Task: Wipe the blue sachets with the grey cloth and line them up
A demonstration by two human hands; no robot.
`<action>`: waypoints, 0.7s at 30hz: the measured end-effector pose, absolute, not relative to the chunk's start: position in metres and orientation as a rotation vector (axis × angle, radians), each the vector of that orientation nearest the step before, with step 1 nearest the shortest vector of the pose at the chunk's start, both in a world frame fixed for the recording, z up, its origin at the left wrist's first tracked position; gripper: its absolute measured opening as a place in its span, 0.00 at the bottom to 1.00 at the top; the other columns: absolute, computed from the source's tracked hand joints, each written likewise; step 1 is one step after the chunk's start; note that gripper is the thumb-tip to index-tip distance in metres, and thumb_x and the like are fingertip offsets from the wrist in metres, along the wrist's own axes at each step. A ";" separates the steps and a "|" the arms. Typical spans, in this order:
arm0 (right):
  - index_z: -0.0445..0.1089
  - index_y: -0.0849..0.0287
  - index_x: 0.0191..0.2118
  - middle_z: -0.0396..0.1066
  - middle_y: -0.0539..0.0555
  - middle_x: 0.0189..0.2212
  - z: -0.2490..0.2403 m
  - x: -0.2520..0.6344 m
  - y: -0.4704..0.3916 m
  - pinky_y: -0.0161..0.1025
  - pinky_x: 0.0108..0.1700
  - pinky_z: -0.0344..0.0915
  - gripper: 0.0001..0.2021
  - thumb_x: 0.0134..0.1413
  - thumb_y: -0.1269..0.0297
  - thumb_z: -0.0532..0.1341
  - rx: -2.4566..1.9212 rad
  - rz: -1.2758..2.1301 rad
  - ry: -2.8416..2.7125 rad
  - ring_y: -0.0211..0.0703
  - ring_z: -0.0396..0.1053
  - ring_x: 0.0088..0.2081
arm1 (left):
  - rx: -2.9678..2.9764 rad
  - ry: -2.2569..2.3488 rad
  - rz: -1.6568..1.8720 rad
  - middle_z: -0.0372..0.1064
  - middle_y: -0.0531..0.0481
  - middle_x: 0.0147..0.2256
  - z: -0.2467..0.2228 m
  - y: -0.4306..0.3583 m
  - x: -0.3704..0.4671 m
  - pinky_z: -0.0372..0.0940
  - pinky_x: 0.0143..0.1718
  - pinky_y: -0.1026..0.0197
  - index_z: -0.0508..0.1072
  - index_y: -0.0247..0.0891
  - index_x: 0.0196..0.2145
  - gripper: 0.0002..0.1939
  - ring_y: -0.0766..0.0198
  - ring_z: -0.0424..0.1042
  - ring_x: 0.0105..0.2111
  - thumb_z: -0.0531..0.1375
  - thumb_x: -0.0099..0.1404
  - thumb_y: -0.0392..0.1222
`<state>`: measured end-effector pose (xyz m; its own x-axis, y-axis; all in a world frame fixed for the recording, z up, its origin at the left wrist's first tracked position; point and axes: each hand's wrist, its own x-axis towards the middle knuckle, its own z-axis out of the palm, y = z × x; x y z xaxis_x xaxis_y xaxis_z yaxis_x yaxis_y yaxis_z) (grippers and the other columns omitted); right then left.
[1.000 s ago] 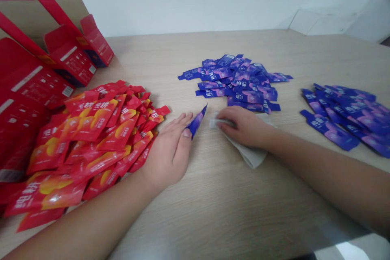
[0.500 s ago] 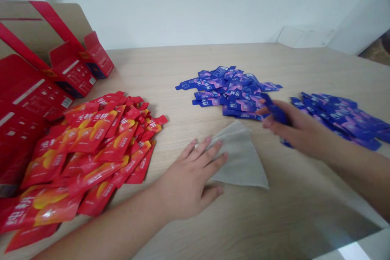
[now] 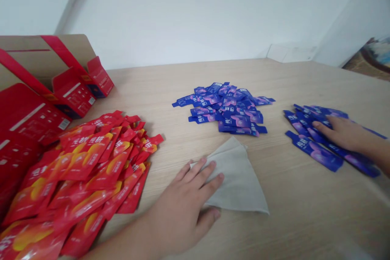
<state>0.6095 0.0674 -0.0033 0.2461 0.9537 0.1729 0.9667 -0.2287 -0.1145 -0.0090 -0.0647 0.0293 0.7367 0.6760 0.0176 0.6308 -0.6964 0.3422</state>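
My left hand (image 3: 185, 203) lies flat with fingers spread, its fingertips on the near-left part of a folded grey cloth (image 3: 237, 178). At the right, my right hand (image 3: 347, 132) rests over a pile of blue-purple sachets (image 3: 319, 113), thumb stretched out and the other fingers partly hidden. One blue sachet (image 3: 317, 152) lies at the near side of that pile, just below the thumb. Beyond the cloth spreads a second heap of blue sachets (image 3: 228, 107), apart from both hands.
A large heap of red and orange sachets (image 3: 94, 154) covers the left of the table (image 3: 170, 146). Behind it stand open red boxes (image 3: 73, 93) and a brown cardboard panel with red ribbon (image 3: 27, 53). A white wall (image 3: 198, 16) bounds the back.
My right hand has moved right, from the far heap's edge onto the right pile, and the blue sachet it held is out of its grip. My left hand stays on the cloth. The view has tilted up.
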 end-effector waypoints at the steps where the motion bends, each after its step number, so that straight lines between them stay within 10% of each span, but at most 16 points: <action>1: 0.78 0.62 0.45 0.74 0.88 0.53 -0.001 0.608 0.069 0.61 0.59 0.66 0.29 0.60 0.38 0.59 -2.329 -0.055 -1.840 0.75 0.75 0.59 | 2.626 1.018 0.205 0.49 0.46 0.77 0.030 -0.065 -0.009 0.52 0.74 0.30 0.58 0.50 0.76 0.39 0.42 0.49 0.77 0.65 0.72 0.45; 6: 0.75 0.63 0.57 0.65 0.87 0.65 0.028 0.576 0.093 0.75 0.66 0.53 0.32 0.60 0.40 0.60 -2.304 -0.037 -1.884 0.84 0.63 0.69 | 2.672 1.006 0.208 0.50 0.46 0.77 0.028 -0.064 -0.013 0.54 0.73 0.31 0.57 0.51 0.76 0.40 0.42 0.50 0.77 0.65 0.72 0.46; 9: 0.62 0.68 0.71 0.55 0.79 0.74 0.042 0.530 0.130 0.57 0.73 0.51 0.39 0.67 0.41 0.55 -2.150 0.001 -1.988 0.68 0.53 0.76 | 2.734 0.969 0.212 0.49 0.47 0.77 0.020 -0.060 -0.015 0.56 0.72 0.33 0.55 0.51 0.77 0.44 0.41 0.52 0.76 0.68 0.70 0.47; 14: 0.55 0.67 0.76 0.56 0.72 0.75 0.046 0.436 0.220 0.49 0.75 0.54 0.41 0.73 0.38 0.48 -2.033 0.178 -2.067 0.61 0.57 0.75 | 2.952 0.910 0.271 0.59 0.47 0.74 -0.004 -0.050 -0.017 0.60 0.71 0.42 0.60 0.50 0.75 0.39 0.43 0.61 0.73 0.68 0.72 0.55; 21: 0.53 0.72 0.76 0.55 0.78 0.74 0.060 0.336 0.334 0.57 0.71 0.61 0.61 0.55 0.22 0.58 -2.104 0.371 -2.141 0.72 0.62 0.72 | 3.259 0.860 0.596 0.66 0.56 0.70 -0.039 -0.040 -0.025 0.67 0.67 0.55 0.63 0.55 0.73 0.26 0.56 0.72 0.65 0.58 0.82 0.45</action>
<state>0.3358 0.3345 0.0605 -0.0288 0.9957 -0.0876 0.9671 0.0056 -0.2544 -0.0253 -0.0400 -0.0388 0.8168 0.4206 0.3950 0.5173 -0.8369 -0.1786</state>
